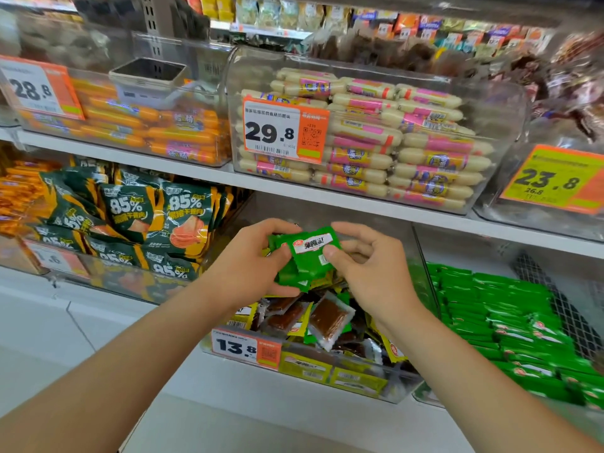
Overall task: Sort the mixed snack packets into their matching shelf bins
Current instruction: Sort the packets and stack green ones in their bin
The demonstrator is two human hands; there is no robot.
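The left grip (258, 256) and right grip (369, 266) cover the side edges of the green packets (307, 256), so they cannot be counted. Both grips also hide the far part of the mixed bin (327, 377). At the left, a lower price tag (55, 258) is blurred behind clear plastic, its first digit unreadable. The far top-shelf packets (425, 26) are a blur. The right edge cuts off the 23.8 tag (555, 179).

green packets (302, 256) bunched, above mixed bin (359, 384)
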